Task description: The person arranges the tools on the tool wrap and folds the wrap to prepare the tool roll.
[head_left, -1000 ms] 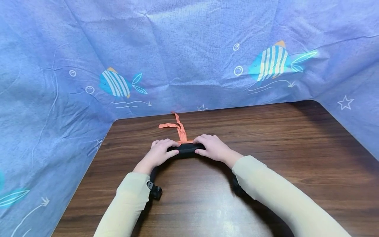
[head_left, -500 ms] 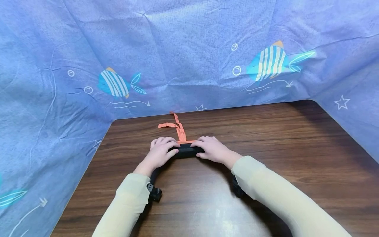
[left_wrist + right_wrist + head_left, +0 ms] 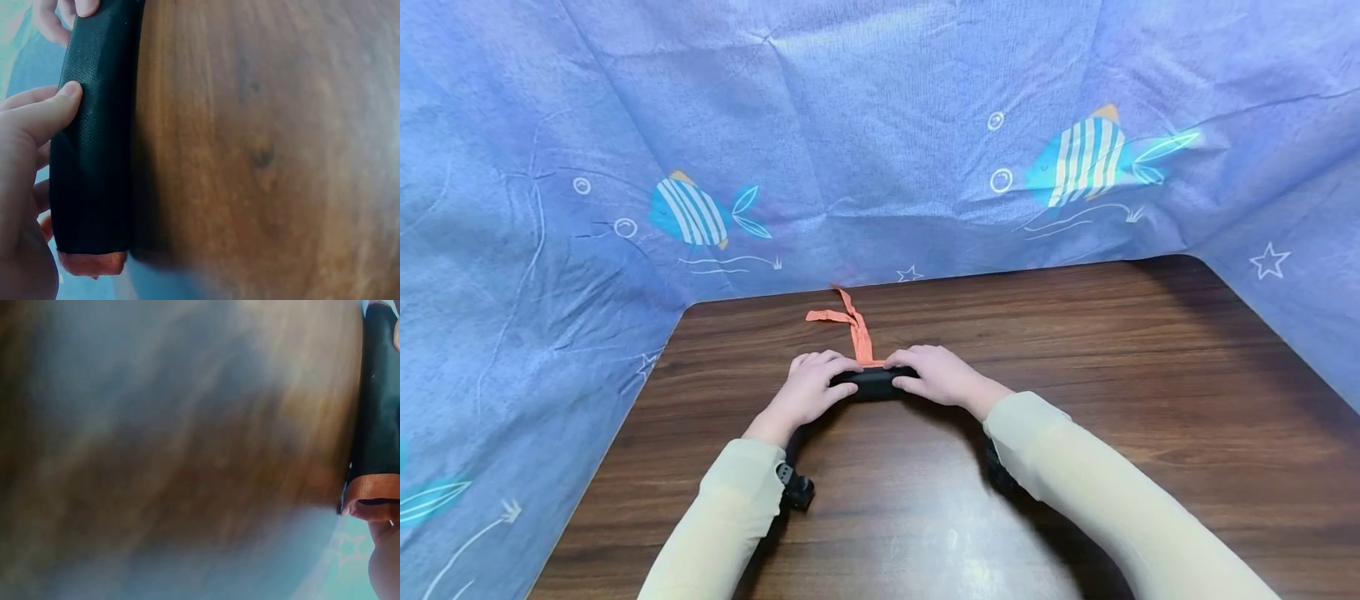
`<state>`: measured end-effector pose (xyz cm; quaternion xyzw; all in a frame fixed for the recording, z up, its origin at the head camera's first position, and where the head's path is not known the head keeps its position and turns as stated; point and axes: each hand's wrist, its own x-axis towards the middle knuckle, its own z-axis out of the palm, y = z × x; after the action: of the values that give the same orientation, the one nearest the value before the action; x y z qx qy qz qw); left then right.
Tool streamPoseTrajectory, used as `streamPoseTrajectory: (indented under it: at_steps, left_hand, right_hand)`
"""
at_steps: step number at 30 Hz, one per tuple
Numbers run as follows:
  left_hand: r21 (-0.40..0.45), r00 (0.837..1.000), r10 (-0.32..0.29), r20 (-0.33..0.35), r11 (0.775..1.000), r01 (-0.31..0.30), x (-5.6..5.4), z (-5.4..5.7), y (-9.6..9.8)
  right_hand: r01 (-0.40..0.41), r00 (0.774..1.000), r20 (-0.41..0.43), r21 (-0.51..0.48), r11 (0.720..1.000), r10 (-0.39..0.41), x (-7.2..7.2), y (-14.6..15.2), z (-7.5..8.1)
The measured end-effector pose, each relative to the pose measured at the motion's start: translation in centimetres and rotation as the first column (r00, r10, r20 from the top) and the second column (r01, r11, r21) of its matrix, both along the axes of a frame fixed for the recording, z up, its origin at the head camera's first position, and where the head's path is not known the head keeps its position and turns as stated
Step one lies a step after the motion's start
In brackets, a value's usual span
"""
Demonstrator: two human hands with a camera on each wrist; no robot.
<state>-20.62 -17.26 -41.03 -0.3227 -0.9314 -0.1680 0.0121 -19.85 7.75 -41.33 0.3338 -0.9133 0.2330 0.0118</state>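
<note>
A black rolled-up cloth (image 3: 874,384) with orange edging lies crosswise on the brown table in the head view. Two orange ties (image 3: 861,337) trail from its far side toward the back. My left hand (image 3: 812,388) grips the left part, thumb on the near face and fingers over the far side. On the right part, my right hand (image 3: 942,376) holds it the same way. In the left wrist view the black roll (image 3: 94,156) ends in an orange band (image 3: 94,264). The right wrist view shows the other end, where an orange rim (image 3: 375,486) surrounds a dark opening.
The wood-grain table (image 3: 1120,358) stretches out on both sides of the roll. A blue curtain (image 3: 880,125) printed with fish and stars hangs behind the table and along its sides. Small black wrist cameras (image 3: 797,490) sit under the cuffs.
My left hand has shifted slightly to the right along the roll. The orange ties have slid a little to the right too. My right hand keeps nearly the same place.
</note>
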Motion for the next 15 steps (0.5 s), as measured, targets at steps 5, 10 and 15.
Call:
streamPoseTrajectory:
  at_steps: [5, 10, 15]
  left_hand:
    - [-0.004, 1.000, -0.025, 0.002, 1.000, 0.025, 0.2, 0.5, 0.2]
    - [-0.005, 0.999, -0.034, 0.024, 0.999, 0.034, 0.1, 0.9, 0.2]
    - [0.024, 0.996, -0.028, 0.086, 0.999, 0.026, -0.6, 1.3, 0.3]
  right_hand:
    - [0.015, 0.999, 0.047, -0.010, 1.000, -0.014, 0.1, 0.2, 0.2]
    - [-0.030, 0.999, 0.029, 0.003, 1.000, 0.030, 0.3, 0.3, 0.3]
    - [-0.052, 0.998, -0.019, 0.056, 0.997, 0.054, 0.8, 0.3, 0.6]
